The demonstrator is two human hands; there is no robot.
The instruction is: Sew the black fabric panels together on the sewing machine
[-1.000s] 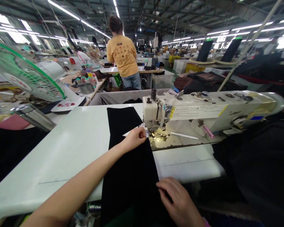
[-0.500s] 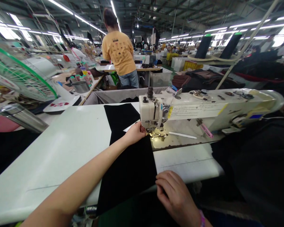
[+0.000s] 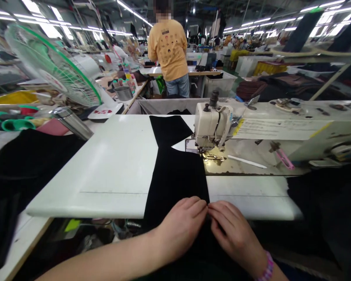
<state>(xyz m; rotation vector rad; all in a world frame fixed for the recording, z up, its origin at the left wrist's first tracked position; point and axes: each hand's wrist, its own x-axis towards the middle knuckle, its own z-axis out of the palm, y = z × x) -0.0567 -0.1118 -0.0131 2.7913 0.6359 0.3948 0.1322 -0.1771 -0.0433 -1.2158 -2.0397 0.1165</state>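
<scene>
A long black cloth (image 3: 175, 175) lies over the white table and hangs past its front edge. Its right edge runs up to the needle area of the sewing machine (image 3: 209, 125). My left hand (image 3: 184, 224) is closed on the cloth's right edge near the table front. Beside it, fingertips almost touching, my right hand (image 3: 234, 226) pinches the same edge; a beaded bracelet circles that wrist. Beyond the presser foot, the cloth narrows, with a pointed notch on its right side.
On the machine bed are a white stick (image 3: 247, 161) and a pink-handled tool (image 3: 285, 159). A steel flask (image 3: 73, 123) and a green-rimmed fan (image 3: 58, 66) stand left. Dark fabric (image 3: 324, 199) lies right. A person in a yellow shirt (image 3: 169, 48) stands ahead, back turned.
My left hand has left the needle area and come back toward me, beside my right hand, onto the cloth's edge. The view has shifted left and down.
</scene>
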